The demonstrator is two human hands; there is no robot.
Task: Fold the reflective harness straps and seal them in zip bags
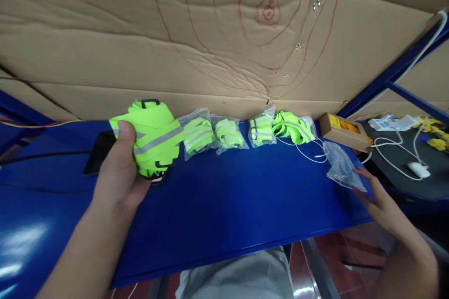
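Item one: your left hand (pixel 117 175), fingers wrapped tight around a folded neon-green strap bundle (pixel 154 135) with a grey reflective stripe and black buckles, held just above the left part of the blue bench (pixel 217 205). A dark phone (pixel 100 152) lies on the bench behind that hand, partly hidden by it.

Item two: your right hand (pixel 377 198), fingers spread and loose, fingertips touching the lower edge of an empty clear plastic bag (pixel 340 166) at the bench's right end.

Item three: a row along the back edge of the bench, against the cardboard wall (pixel 210 32). You have three bagged straps (pixel 220 133) in clear pouches, side by side, then a loose green strap (pixel 293 126) lying unbagged just to their right.

Item four: a small brown carton (pixel 343 131) with a yellow label, just past the loose strap, and a white cable (pixel 305 152) trailing across the bench in front of it.

Item five: a white mouse (pixel 418 169) on the dark surface to your right, well apart from the bench.
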